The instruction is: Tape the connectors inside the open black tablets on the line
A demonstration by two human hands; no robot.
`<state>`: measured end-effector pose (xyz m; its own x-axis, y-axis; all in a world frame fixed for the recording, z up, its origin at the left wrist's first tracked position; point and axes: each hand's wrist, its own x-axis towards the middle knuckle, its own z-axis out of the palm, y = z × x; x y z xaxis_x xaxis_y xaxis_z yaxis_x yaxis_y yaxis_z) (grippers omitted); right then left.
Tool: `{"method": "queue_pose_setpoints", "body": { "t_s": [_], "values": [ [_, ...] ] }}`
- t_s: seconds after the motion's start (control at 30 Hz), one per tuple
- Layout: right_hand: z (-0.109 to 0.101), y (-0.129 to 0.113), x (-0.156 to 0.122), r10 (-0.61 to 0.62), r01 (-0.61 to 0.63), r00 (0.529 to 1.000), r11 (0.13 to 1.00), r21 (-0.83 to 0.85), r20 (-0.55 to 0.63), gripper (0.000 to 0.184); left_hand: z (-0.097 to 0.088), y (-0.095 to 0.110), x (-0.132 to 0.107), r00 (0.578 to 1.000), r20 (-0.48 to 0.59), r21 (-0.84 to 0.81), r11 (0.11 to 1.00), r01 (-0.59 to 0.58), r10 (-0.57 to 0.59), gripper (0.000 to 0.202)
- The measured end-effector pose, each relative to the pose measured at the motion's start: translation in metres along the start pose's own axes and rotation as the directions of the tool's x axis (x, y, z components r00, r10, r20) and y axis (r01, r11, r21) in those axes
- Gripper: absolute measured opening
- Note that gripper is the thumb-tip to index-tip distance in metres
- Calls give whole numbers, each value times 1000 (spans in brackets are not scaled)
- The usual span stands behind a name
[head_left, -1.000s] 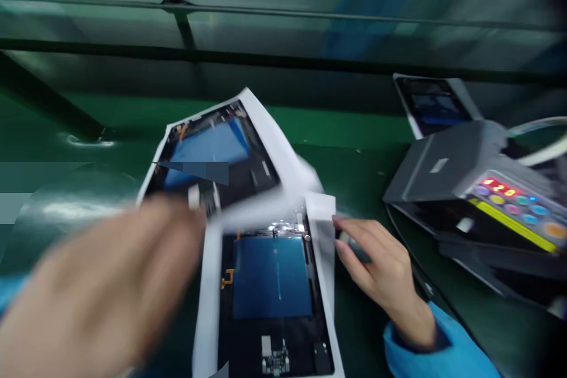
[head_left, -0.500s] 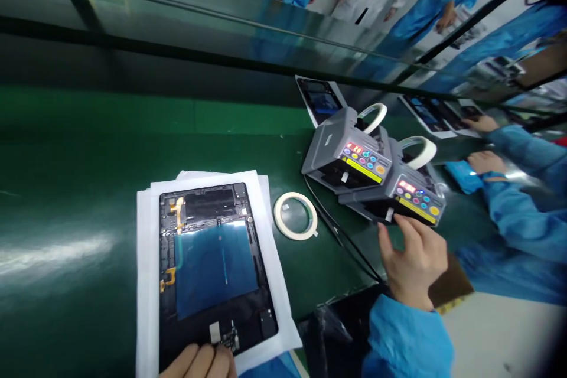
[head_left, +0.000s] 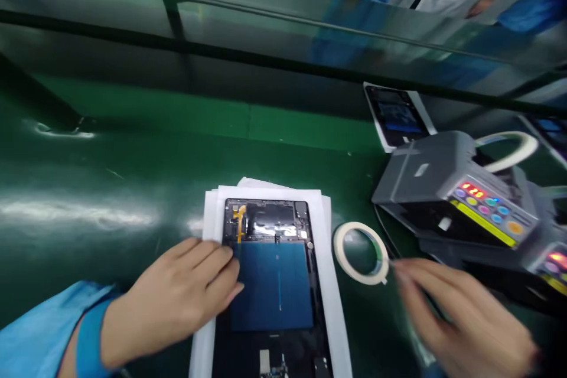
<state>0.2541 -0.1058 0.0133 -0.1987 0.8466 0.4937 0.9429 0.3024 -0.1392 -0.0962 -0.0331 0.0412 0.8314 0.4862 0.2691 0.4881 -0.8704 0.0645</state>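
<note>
An opened tablet (head_left: 274, 271) with a blue battery lies on white paper sheets (head_left: 330, 283) on the green belt (head_left: 110, 189). My left hand (head_left: 186, 292) rests flat on the tablet's left edge, fingers stretched over the paper and the battery's corner. My right hand (head_left: 460, 319) is blurred by motion at the lower right, fingers extended near a white tape roll (head_left: 361, 245) that lies just right of the paper. I cannot make out anything held in it.
Two grey tape dispensers (head_left: 456, 189) with coloured buttons stand at the right, tape rolls on top. Another opened tablet (head_left: 396, 115) lies on paper behind them. A glass rail (head_left: 266, 12) runs along the back, with people in blue and white coats beyond it.
My left hand moved up from the tablet's bottom edge onto its left side. My right hand left the front of the dispenser and swept down toward the tape roll. The view shifted left.
</note>
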Motion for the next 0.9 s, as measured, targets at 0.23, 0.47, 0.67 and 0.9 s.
{"method": "queue_pose_setpoints", "body": {
  "t_s": [0.23, 0.47, 0.67, 0.9],
  "values": [
    [83, -100, 114, -308, 301, 951, 933, 196, 6, 17, 34, -39, 8, 995, 55, 118, 990, 75, -82, 40],
    [115, -102, 120, -310, 304, 951, 934, 189, 0, 11, 47, -39, 1, 995, -15, 19, 995, 100, -99, 41],
    [110, -104, 121, -333, 320, 942, 925, 203, 34, 11, 49, -39, 0, 995, -7, -7, 995, 104, -104, 42],
    [113, -106, 118, -328, 303, 941, 926, 227, 81, 9, 49, -38, 0, 994, -47, -2, 995, 103, -103, 40]
  ]
}}
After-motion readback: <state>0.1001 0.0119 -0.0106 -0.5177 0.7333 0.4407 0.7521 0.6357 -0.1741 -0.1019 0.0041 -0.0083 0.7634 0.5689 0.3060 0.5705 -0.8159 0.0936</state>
